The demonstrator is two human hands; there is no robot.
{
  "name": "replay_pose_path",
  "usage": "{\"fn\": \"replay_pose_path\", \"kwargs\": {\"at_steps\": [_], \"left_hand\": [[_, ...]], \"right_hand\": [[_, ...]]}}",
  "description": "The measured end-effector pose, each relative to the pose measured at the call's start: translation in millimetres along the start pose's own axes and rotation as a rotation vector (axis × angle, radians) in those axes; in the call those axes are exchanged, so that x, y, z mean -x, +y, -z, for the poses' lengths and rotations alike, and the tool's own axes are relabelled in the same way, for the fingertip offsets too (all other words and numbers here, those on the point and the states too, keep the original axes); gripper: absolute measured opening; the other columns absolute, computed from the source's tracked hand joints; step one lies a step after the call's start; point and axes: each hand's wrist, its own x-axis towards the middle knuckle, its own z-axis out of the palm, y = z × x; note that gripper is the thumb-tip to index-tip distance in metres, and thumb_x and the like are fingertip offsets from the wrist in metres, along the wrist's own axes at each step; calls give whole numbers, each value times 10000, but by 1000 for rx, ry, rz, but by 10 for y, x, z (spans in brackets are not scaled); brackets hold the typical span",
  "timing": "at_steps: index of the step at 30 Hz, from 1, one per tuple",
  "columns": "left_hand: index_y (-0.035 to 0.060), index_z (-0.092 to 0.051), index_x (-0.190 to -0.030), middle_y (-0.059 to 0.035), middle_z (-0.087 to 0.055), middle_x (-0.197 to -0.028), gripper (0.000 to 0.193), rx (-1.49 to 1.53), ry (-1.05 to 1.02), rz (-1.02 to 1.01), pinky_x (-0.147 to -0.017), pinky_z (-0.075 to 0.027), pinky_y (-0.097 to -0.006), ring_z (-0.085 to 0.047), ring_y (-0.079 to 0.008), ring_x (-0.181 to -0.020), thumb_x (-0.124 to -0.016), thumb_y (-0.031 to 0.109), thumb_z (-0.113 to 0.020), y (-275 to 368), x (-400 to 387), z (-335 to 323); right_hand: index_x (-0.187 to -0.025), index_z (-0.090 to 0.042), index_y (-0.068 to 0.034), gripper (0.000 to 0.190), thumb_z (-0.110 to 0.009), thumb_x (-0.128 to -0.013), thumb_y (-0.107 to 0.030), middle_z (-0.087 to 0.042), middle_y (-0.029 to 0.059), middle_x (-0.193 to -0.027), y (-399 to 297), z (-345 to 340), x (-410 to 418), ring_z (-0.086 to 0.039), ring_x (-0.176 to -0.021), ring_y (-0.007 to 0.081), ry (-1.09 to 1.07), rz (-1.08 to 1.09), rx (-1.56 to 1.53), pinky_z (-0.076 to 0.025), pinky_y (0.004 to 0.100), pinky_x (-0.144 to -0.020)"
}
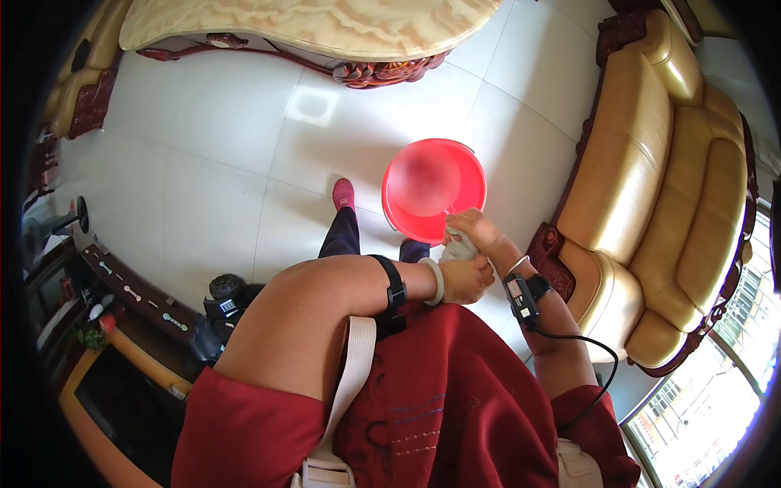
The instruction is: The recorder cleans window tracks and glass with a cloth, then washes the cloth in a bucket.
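Note:
A bunched pale cloth [459, 247] is gripped between my two hands, just over the near right rim of a red plastic bucket [473, 177]. My left hand [467, 279] holds the cloth's lower end, nearest my body. The upper end is in my right hand [476, 229], beside the bucket's rim. The bucket stands on the tiled floor; a blurred patch hides much of its inside. A pale bangle circles my left wrist, and a thin bangle is on my right. Both forearms wear black straps; the right one carries a small device with a cable.
A marble-topped table [317, 24] with a carved wooden edge stands ahead. Right of me is a tan leather sofa [616, 165]. A dark wooden cabinet [140, 293] and a black object [226, 299] are at the left. My foot in a pink shoe [343, 194] is left of the bucket.

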Motion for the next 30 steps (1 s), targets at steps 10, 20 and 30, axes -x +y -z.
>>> {"fn": "replay_pose_path", "kwargs": {"at_steps": [10,20,30], "left_hand": [[126,-672,-721,-5,-595,-827,167,-15,-76,-79,-786,-399,-354,-543,-194,-829,-725,243,-553,-162,-128,59],[70,-620,-988,-122,-609,-1043,186,675,518,1000,-862,-468,-346,-590,-261,-941,-893,226,-586,-755,328,841],[26,-569,-1083,-41,-616,-884,208,1496,1036,1365,-707,-465,-228,-559,-88,-779,-954,188,-555,-1180,338,1089]], "right_hand": [[-670,-584,-25,324,-592,-880,-271,-588,54,-654,-160,132,104,-551,-597,156,99,-197,-214,-470,311,-596],[-938,-648,7,261,-644,-855,-240,-637,133,-1022,-406,193,579,-591,-958,239,295,370,-879,-465,374,-882],[-1213,-518,12,490,-686,-845,-264,-546,147,-1194,-711,36,1000,-585,-978,211,394,318,-363,-490,353,-832]]}}
